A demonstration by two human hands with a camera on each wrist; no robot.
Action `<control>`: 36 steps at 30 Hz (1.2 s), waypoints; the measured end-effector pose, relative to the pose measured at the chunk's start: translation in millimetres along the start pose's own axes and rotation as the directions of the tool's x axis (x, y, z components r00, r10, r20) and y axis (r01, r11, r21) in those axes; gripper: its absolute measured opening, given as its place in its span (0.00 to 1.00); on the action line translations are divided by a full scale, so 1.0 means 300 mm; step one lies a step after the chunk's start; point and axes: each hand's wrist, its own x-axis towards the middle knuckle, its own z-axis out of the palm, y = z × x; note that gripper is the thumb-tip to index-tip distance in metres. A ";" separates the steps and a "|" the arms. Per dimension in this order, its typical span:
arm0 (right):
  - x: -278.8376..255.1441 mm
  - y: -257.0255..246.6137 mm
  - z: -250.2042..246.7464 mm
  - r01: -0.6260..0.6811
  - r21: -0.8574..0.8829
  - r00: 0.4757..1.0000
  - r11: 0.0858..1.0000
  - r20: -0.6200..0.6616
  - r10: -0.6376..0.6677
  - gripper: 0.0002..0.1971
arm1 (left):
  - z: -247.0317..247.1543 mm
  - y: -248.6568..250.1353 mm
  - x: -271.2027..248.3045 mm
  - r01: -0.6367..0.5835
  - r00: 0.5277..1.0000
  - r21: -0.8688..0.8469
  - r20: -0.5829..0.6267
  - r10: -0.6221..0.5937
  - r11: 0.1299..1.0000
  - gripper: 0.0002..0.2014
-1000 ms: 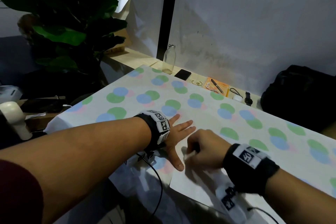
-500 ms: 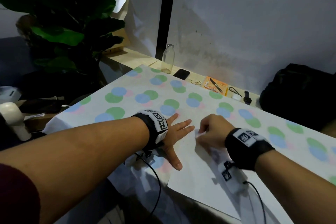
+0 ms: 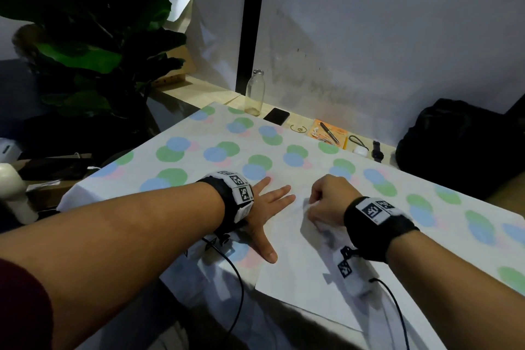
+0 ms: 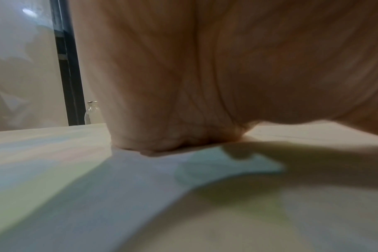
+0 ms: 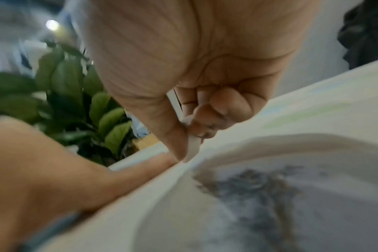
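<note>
While the left hand [image 3: 264, 214] lies flat, right hand [image 3: 326, 202] pinches one sheet [image 3: 298, 273]

The wrapping paper [image 3: 199, 133] lies spread out flat, printed face up: white, dotted all over with overlapping green, blue and pink rounds. Its near part is folded back over itself, so a plain white flap [image 3: 295, 270] rests on top of the pattern with its edges running aslant. The flap's far corner is raised off the sheet and curls upward, pinched between thumb and fingers of the right hand [image 3: 326, 202]. The left hand [image 3: 264, 207] lies flat on the paper at the flap's left edge.
</note>
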 end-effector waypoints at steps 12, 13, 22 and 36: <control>-0.346 0.340 0.013 -0.233 0.733 0.967 0.639 0.105 0.231 0.09 | -0.007 -0.008 -0.007 -0.028 1.000 -0.017 -0.010 0.028 0.999 0.70; -0.350 0.355 0.028 -0.249 0.781 0.959 0.573 0.117 0.258 0.08 | -0.016 0.003 -0.018 -0.019 1.000 -0.019 -0.002 0.019 1.000 0.69; -0.333 0.366 0.051 -0.225 0.910 0.957 0.348 0.140 0.254 0.05 | 0.043 0.177 -0.057 0.006 0.997 0.109 -0.081 0.003 0.994 0.54; -0.329 0.375 0.065 -0.203 0.916 0.962 0.347 0.121 0.243 0.03 | 0.031 0.363 -0.127 -0.066 0.985 -0.077 -0.162 0.052 0.995 0.60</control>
